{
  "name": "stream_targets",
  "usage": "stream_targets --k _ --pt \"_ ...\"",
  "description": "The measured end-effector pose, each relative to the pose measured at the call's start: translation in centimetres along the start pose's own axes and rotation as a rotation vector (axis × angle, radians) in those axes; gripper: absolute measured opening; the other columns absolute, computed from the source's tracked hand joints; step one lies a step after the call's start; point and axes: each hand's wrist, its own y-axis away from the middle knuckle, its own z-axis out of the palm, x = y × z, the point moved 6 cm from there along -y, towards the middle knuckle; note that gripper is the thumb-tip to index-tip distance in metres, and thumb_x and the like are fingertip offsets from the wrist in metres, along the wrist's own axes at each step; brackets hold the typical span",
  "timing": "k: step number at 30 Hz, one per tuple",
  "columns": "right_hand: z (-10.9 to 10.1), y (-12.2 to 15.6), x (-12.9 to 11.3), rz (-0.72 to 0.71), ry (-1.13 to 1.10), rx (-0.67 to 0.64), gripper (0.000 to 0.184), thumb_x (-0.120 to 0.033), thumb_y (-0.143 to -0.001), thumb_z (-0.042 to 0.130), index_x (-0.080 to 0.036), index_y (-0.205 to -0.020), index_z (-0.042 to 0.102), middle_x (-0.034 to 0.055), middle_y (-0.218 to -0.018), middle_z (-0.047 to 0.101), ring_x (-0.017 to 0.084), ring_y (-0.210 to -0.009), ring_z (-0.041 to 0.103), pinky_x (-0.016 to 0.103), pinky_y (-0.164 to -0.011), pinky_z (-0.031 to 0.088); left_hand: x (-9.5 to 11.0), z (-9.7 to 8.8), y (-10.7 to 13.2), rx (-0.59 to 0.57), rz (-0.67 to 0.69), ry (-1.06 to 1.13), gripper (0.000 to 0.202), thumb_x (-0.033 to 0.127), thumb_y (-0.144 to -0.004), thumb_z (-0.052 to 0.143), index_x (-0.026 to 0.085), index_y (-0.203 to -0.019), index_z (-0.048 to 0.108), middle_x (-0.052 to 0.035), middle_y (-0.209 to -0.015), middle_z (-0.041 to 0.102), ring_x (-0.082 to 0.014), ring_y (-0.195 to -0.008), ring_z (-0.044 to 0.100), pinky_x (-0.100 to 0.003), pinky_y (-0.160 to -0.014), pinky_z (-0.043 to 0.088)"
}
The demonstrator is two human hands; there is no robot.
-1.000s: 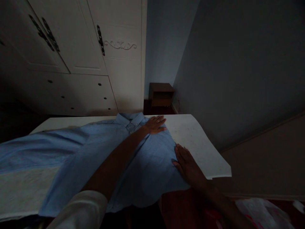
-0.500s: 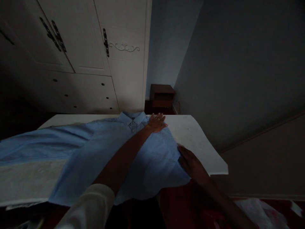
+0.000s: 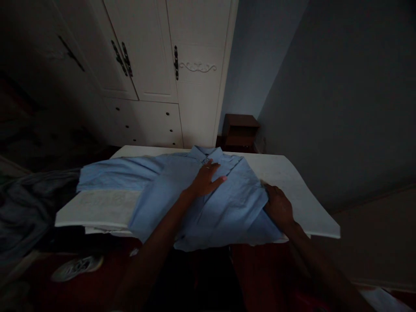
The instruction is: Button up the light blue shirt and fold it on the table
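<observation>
A light-blue button-up shirt (image 3: 175,182) lies spread on a white padded board (image 3: 97,207), its collar at the far edge. One sleeve stretches to the left; the sleeve on the right cannot be made out clearly. My left hand (image 3: 205,178) rests flat on the shirt's front just below the collar, fingers spread. At the shirt's right side, my right hand (image 3: 278,207) has its fingers curled on the edge of the fabric, with the fingertips partly hidden. Creases run across the cloth between the two hands.
A white wardrobe (image 3: 201,95) with dark handles stands behind the board. Farther back is a small brown cabinet (image 3: 241,121) beside the grey wall (image 3: 341,108). Dark cloth (image 3: 29,208) hangs at the left, and a shoe (image 3: 77,268) lies on the red floor.
My left hand has moved from the shirt's right shoulder area to its front below the collar. My right hand has closed on the side edge. The view has swung left.
</observation>
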Motion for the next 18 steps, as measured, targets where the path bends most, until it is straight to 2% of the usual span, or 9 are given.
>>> stream_targets --k 3,6,8,11,14,18 --pt "-0.2 -0.5 -0.1 0.014 -0.028 0.005 0.042 -0.018 -0.086 0.049 -0.009 -0.126 0.058 0.0169 -0.113 0.065 0.028 -0.102 0.061 0.036 -0.086 0.051 0.4 0.0 4.6 -0.216 0.056 -0.022 0.096 0.077 -0.079 0.050 0.019 -0.151 0.029 -0.0143 -0.157 0.032 -0.0300 -0.150 0.012 -0.052 -0.122 0.013" --pt "-0.3 -0.7 0.2 -0.065 -0.086 0.030 0.038 -0.011 -0.082 0.047 -0.011 -0.116 0.064 0.0147 -0.108 0.066 0.024 -0.097 0.063 0.033 -0.088 0.049 -0.3 0.5 7.4 -0.304 0.044 -0.106 0.101 0.079 -0.078 0.049 0.016 -0.153 0.025 -0.0164 -0.158 0.026 -0.0317 -0.150 0.011 -0.056 -0.121 0.007" --pt "-0.5 -0.6 0.7 -0.095 -0.093 0.049 0.037 -0.008 -0.082 0.045 -0.011 -0.112 0.066 0.0139 -0.107 0.067 0.023 -0.096 0.063 0.032 -0.089 0.048 -1.3 0.9 8.2 -0.295 0.018 -0.167 0.094 0.076 -0.083 0.044 0.014 -0.152 0.029 -0.0164 -0.157 0.028 -0.0302 -0.149 0.016 -0.053 -0.121 0.010" --pt "-0.6 -0.2 1.6 -0.068 -0.002 0.052 0.034 -0.011 -0.086 0.042 -0.012 -0.110 0.067 0.0136 -0.109 0.067 0.023 -0.095 0.064 0.031 -0.081 0.048 -2.3 1.3 8.7 -0.242 0.019 -0.258 0.083 0.073 -0.089 0.036 0.016 -0.149 0.036 -0.0146 -0.157 0.030 -0.0264 -0.148 0.022 -0.047 -0.121 0.014" --pt "-0.6 0.2 2.0 -0.022 0.130 0.014 0.030 -0.016 -0.090 0.043 -0.013 -0.107 0.067 0.0142 -0.110 0.067 0.023 -0.095 0.064 0.029 -0.076 0.047 -2.4 1.4 8.8 -0.198 0.048 -0.326 0.080 0.073 -0.090 0.032 0.019 -0.149 0.038 -0.0124 -0.157 0.032 -0.0257 -0.147 0.024 -0.046 -0.121 0.015" --pt "-0.5 0.1 1.8 0.095 0.271 -0.086 0.027 -0.022 -0.092 0.044 -0.014 -0.103 0.067 0.0161 -0.100 0.070 0.025 -0.091 0.067 0.030 -0.072 0.047 -2.2 1.3 8.9 -0.199 0.058 -0.344 0.081 0.073 -0.090 0.027 0.018 -0.149 0.037 -0.0126 -0.156 0.033 -0.0264 -0.147 0.026 -0.047 -0.121 0.016"
